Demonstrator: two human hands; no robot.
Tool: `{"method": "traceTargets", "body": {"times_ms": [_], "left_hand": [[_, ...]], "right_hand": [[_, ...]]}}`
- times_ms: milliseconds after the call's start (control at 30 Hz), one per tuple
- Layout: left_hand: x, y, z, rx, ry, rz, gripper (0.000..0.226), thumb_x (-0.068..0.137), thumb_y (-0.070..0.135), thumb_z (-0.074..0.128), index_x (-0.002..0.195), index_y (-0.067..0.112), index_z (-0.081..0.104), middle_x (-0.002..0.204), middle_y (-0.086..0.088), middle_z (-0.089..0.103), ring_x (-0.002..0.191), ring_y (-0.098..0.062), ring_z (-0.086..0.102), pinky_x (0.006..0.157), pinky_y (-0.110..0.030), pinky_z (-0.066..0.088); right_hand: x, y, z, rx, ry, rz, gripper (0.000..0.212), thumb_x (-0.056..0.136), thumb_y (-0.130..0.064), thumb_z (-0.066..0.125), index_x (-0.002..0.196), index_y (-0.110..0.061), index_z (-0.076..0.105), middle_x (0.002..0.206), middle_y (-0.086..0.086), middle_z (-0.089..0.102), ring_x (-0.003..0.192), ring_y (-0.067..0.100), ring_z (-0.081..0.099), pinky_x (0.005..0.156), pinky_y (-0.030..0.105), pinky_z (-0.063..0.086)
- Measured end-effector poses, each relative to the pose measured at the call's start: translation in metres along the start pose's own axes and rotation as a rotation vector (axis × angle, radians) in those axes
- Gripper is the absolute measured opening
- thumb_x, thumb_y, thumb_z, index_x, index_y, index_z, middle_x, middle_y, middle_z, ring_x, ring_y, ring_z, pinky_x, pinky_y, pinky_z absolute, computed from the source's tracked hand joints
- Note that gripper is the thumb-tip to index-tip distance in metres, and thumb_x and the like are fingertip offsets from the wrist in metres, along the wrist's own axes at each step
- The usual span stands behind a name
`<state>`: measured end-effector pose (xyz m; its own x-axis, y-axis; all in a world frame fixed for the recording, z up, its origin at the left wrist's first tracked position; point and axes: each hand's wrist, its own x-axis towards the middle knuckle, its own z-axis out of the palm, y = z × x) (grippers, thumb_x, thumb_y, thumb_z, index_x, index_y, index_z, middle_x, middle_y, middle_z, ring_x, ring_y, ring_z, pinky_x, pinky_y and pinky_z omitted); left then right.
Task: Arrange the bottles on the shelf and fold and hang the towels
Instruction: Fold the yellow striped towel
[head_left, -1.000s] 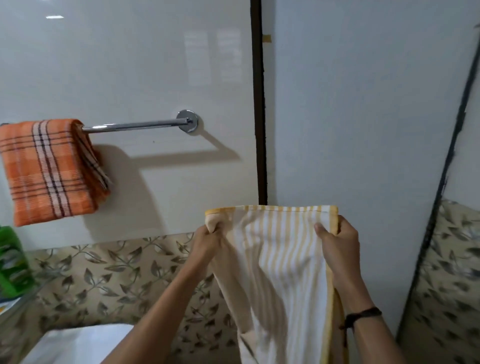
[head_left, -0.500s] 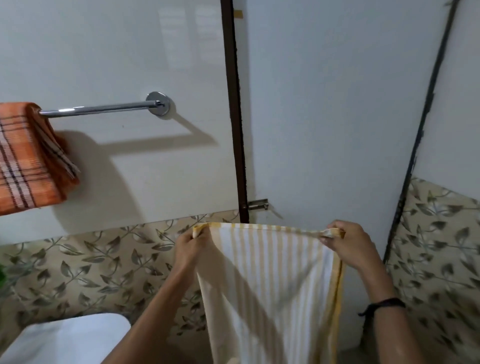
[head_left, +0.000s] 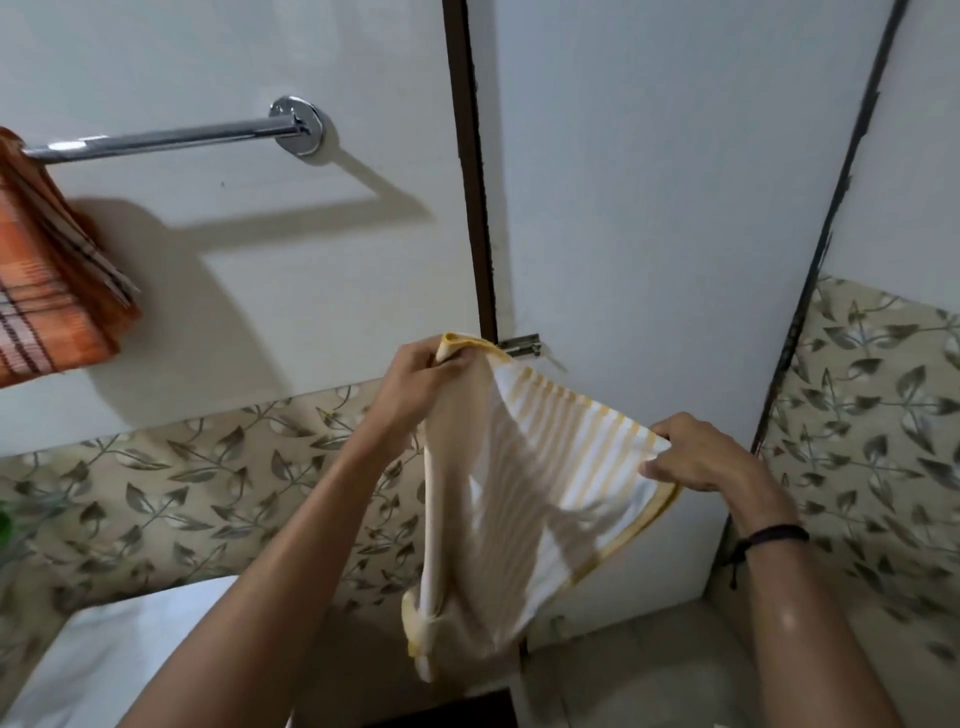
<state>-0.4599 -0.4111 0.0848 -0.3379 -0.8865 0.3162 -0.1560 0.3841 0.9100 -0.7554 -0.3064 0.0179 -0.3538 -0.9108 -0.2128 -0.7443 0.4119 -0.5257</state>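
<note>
Towel rail (head_left: 171, 137) upper left on the wall, a folded towel (head_left: 47, 291) hanging over its left end. I've got a second towel (head_left: 519, 499) stretched between my hands — left hand (head_left: 421, 374) higher, right hand (head_left: 696, 457) lower right — in front of the door latch (head_left: 521, 345).

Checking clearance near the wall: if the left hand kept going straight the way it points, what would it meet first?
The left hand, gripping the yellow-striped white towel, points up and right toward the small metal door latch on the dark door frame; probably that first, though depth is unclear.
</note>
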Motion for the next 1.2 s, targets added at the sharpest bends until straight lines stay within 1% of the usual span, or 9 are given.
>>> {"method": "traceTargets", "body": {"times_ms": [200, 300, 400, 500, 567, 733, 867, 1000, 1200], "left_hand": [[0.018, -0.01, -0.026, -0.066, 0.22, -0.088, 0.013, 0.095, 0.018, 0.066, 0.09, 0.013, 0.077, 0.083, -0.002, 0.07, 0.079, -0.016, 0.062, 0.07, -0.031, 0.047], [0.021, -0.029, -0.029, 0.02, 0.266, -0.202, 0.022, 0.085, 0.033, 0.067, 0.084, 0.014, 0.078, 0.076, -0.006, 0.07, 0.074, -0.021, 0.064, 0.066, -0.035, 0.048], [0.015, -0.043, -0.019, 0.032, 0.32, -0.31, 0.044, 0.076, 0.045, 0.062, 0.084, 0.003, 0.069, 0.069, -0.006, 0.061, 0.068, -0.019, 0.056, 0.062, -0.037, 0.042], [0.012, -0.048, -0.013, -0.009, 0.343, -0.333, 0.043, 0.079, 0.041, 0.062, 0.089, 0.0, 0.071, 0.074, -0.006, 0.064, 0.072, -0.019, 0.058, 0.066, -0.034, 0.044], [0.008, -0.048, -0.008, -0.054, 0.343, -0.322, 0.038, 0.086, 0.034, 0.064, 0.09, -0.002, 0.072, 0.076, -0.007, 0.065, 0.072, -0.019, 0.058, 0.066, -0.032, 0.044], [-0.01, -0.043, 0.039, -0.073, 0.075, -0.27, 0.018, 0.092, 0.019, 0.067, 0.085, 0.007, 0.078, 0.075, -0.006, 0.067, 0.069, -0.018, 0.056, 0.063, -0.029, 0.042], [-0.021, -0.039, 0.079, -0.035, -0.073, -0.188, 0.018, 0.091, 0.026, 0.071, 0.085, 0.013, 0.082, 0.078, -0.011, 0.075, 0.072, -0.013, 0.06, 0.068, -0.031, 0.043], [-0.025, -0.039, 0.088, -0.078, -0.092, -0.154, 0.022, 0.093, 0.031, 0.069, 0.082, 0.018, 0.082, 0.083, -0.024, 0.073, 0.071, -0.02, 0.055, 0.07, -0.037, 0.04], [-0.021, -0.043, 0.087, -0.083, -0.216, -0.125, 0.042, 0.087, 0.056, 0.063, 0.09, 0.017, 0.079, 0.079, -0.017, 0.061, 0.077, -0.022, 0.052, 0.077, -0.038, 0.041]], "right_hand": [[-0.018, -0.013, 0.005, 0.088, 0.366, -0.06, 0.012, 0.097, -0.021, 0.059, 0.088, -0.019, 0.065, 0.081, 0.003, 0.063, 0.075, 0.025, 0.06, 0.058, 0.031, 0.04], [-0.019, -0.019, 0.007, 0.1, 0.162, -0.124, 0.014, 0.095, -0.023, 0.065, 0.084, -0.015, 0.064, 0.074, 0.002, 0.061, 0.072, 0.023, 0.059, 0.061, 0.031, 0.038], [-0.024, -0.028, 0.008, 0.397, 0.001, -0.227, 0.028, 0.093, -0.024, 0.071, 0.071, -0.012, 0.057, 0.056, -0.006, 0.041, 0.052, 0.012, 0.041, 0.051, 0.024, 0.033], [-0.024, -0.029, 0.015, 0.649, 0.032, -0.205, 0.031, 0.091, -0.031, 0.074, 0.071, -0.008, 0.064, 0.06, -0.001, 0.042, 0.056, 0.018, 0.038, 0.054, 0.025, 0.033], [-0.02, -0.029, 0.017, 0.853, 0.091, -0.17, 0.036, 0.088, -0.033, 0.076, 0.091, 0.003, 0.069, 0.074, 0.008, 0.05, 0.069, 0.023, 0.045, 0.066, 0.032, 0.038], [-0.017, -0.057, 0.031, 0.875, 0.141, -0.161, 0.031, 0.088, -0.02, 0.076, 0.116, -0.024, 0.064, 0.077, -0.001, 0.06, 0.046, 0.004, 0.048, 0.043, 0.017, 0.039], [-0.018, -0.082, 0.045, 0.717, 0.084, -0.232, 0.046, 0.097, -0.018, 0.063, 0.137, -0.037, 0.05, 0.096, 0.001, 0.063, 0.056, 0.008, 0.054, 0.047, 0.022, 0.047], [-0.02, -0.086, 0.038, 0.666, 0.085, -0.271, 0.041, 0.099, -0.012, 0.055, 0.135, -0.033, 0.055, 0.099, 0.002, 0.063, 0.056, 0.01, 0.055, 0.049, 0.023, 0.05], [-0.024, -0.084, 0.027, 0.854, 0.148, -0.231, 0.029, 0.096, -0.008, 0.056, 0.117, -0.026, 0.065, 0.091, 0.01, 0.07, 0.054, 0.014, 0.064, 0.053, 0.027, 0.057]]}}
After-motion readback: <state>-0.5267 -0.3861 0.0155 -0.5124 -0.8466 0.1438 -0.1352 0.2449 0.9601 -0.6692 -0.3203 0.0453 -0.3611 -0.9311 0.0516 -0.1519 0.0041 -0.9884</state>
